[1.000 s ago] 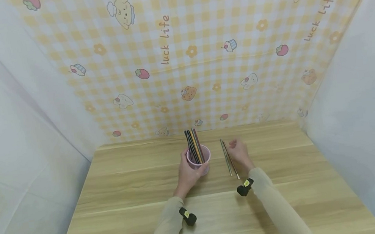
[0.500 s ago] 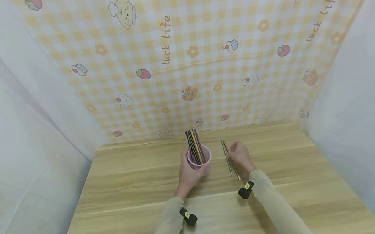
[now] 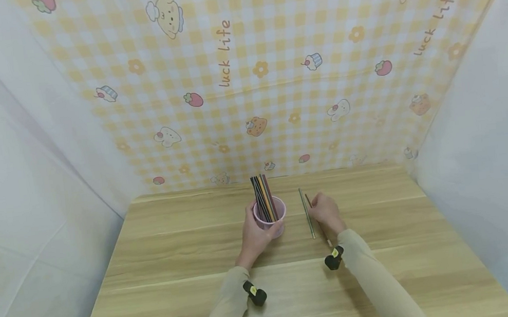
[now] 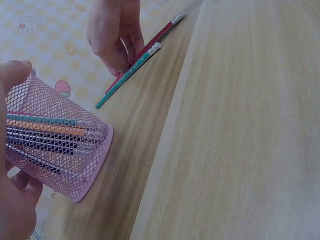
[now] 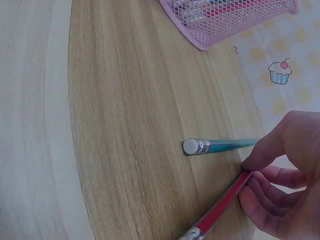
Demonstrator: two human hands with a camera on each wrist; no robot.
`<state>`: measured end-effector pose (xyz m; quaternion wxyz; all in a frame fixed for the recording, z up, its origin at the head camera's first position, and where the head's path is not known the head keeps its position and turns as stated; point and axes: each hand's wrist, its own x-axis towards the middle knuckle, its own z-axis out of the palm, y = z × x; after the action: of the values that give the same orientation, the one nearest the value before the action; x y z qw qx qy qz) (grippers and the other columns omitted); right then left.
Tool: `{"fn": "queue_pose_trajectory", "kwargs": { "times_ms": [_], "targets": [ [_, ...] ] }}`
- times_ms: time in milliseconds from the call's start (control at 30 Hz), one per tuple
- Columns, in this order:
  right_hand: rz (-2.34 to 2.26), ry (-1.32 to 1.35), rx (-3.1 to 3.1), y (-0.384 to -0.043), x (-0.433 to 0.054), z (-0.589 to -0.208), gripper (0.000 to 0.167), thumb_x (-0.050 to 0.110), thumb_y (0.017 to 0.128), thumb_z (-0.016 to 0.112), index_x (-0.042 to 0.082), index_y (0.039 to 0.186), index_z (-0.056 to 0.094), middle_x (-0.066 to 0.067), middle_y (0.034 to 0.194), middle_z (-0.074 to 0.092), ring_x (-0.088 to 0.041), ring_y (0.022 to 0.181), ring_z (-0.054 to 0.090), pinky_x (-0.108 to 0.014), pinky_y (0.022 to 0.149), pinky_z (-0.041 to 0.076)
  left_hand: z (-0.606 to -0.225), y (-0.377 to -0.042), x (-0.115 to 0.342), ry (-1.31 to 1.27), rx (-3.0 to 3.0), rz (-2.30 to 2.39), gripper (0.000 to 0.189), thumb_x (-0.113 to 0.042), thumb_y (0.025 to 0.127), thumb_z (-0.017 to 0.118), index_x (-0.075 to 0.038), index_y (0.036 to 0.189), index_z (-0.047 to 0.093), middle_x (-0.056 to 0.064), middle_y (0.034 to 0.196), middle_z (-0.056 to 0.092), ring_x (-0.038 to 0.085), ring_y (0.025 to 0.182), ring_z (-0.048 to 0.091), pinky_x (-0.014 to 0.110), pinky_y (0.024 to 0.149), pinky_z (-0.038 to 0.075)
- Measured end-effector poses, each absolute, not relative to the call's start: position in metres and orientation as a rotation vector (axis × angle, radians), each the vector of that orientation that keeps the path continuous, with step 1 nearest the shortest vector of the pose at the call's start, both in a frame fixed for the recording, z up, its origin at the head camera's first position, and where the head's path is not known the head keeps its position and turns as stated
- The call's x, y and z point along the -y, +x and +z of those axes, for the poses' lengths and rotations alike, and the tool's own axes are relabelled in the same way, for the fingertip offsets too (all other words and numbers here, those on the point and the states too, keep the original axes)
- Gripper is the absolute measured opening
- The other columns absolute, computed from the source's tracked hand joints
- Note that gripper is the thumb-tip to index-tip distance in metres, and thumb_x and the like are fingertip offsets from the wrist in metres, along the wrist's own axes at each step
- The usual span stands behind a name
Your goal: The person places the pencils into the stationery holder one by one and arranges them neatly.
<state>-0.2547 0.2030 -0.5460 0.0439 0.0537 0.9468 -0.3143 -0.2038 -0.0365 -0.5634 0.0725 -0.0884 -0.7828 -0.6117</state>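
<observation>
My left hand [image 3: 255,238] grips a pink mesh pencil cup [image 4: 55,100] around its side. Several pencils [image 3: 265,198], dark ones and an orange one among them, lean inside it and stick out above the rim. To the right of the cup, my right hand [image 3: 328,213] pinches a red pencil [image 5: 220,206] between thumb and fingers. The red pencil's white eraser end points towards me, low over the wood; whether it touches the table I cannot tell. Just left of it lies a green pencil [image 5: 227,145] with a white eraser, apart from my fingers.
Both hands work on a wood-grain table [image 3: 180,300]. A yellow-checked cloth [image 3: 275,99] with cartoon prints hangs behind its back edge. Pale walls [image 3: 488,128] flank the table on both sides.
The red pencil has shifted slightly right, away from the green one, with my right fingers now on it. My left hand and the cup have stayed in place.
</observation>
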Motion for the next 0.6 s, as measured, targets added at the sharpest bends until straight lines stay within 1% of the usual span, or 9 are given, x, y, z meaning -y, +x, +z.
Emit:
{"fn": "queue_pose_trajectory", "kwargs": {
  "times_ms": [200, 300, 400, 500, 600],
  "targets": [
    [-0.936, 0.136, -2.909, -0.256, -0.206, -0.549, 0.026, 0.011, 0.084, 0.067, -0.006, 0.103, 0.067, -0.021, 0.099, 0.071, -0.033, 0.088, 0.067, -0.043, 0.077, 0.059, -0.564, -0.204, 0.036, -0.269, 2.354, -1.823, 0.093, -0.023, 0.076, 0.088, -0.015, 0.151, 0.033, 0.016, 0.146, 0.052, 0.033, 0.135, 0.054, 0.05, 0.115, 0.044],
    [-0.984, 0.148, -2.887, -0.256, -0.208, -0.551, 0.026, 0.012, 0.085, 0.067, -0.006, 0.105, 0.067, -0.021, 0.102, 0.071, -0.033, 0.091, 0.067, -0.043, 0.079, 0.059, -0.565, -0.205, 0.036, -0.272, 2.347, -1.822, 0.093, -0.022, 0.076, 0.089, -0.015, 0.15, 0.034, 0.016, 0.145, 0.053, 0.033, 0.134, 0.054, 0.05, 0.114, 0.045],
    [-1.057, 0.173, -2.871, -0.256, -0.211, -0.552, 0.027, 0.015, 0.087, 0.069, -0.004, 0.106, 0.066, -0.02, 0.103, 0.071, -0.031, 0.09, 0.066, -0.038, 0.074, 0.058, -0.566, -0.206, 0.036, -0.278, 2.339, -1.824, 0.093, -0.022, 0.076, 0.089, -0.014, 0.15, 0.034, 0.017, 0.145, 0.053, 0.034, 0.133, 0.055, 0.05, 0.113, 0.046],
    [-1.138, 0.188, -2.882, -0.256, -0.213, -0.553, 0.027, 0.017, 0.088, 0.072, -0.003, 0.105, 0.067, -0.02, 0.101, 0.072, -0.028, 0.083, 0.067, -0.032, 0.066, 0.056, -0.567, -0.206, 0.036, -0.277, 2.337, -1.824, 0.094, -0.023, 0.075, 0.089, -0.013, 0.15, 0.034, 0.017, 0.144, 0.054, 0.033, 0.133, 0.055, 0.05, 0.113, 0.046],
    [-1.235, 0.185, -2.902, -0.256, -0.215, -0.552, 0.026, 0.014, 0.087, 0.074, -0.004, 0.105, 0.067, -0.021, 0.1, 0.072, -0.027, 0.081, 0.068, -0.029, 0.063, 0.056, -0.567, -0.206, 0.036, -0.276, 2.34, -1.828, 0.095, -0.025, 0.075, 0.089, -0.015, 0.151, 0.034, 0.016, 0.145, 0.053, 0.032, 0.133, 0.055, 0.049, 0.113, 0.046]
  ]
}}
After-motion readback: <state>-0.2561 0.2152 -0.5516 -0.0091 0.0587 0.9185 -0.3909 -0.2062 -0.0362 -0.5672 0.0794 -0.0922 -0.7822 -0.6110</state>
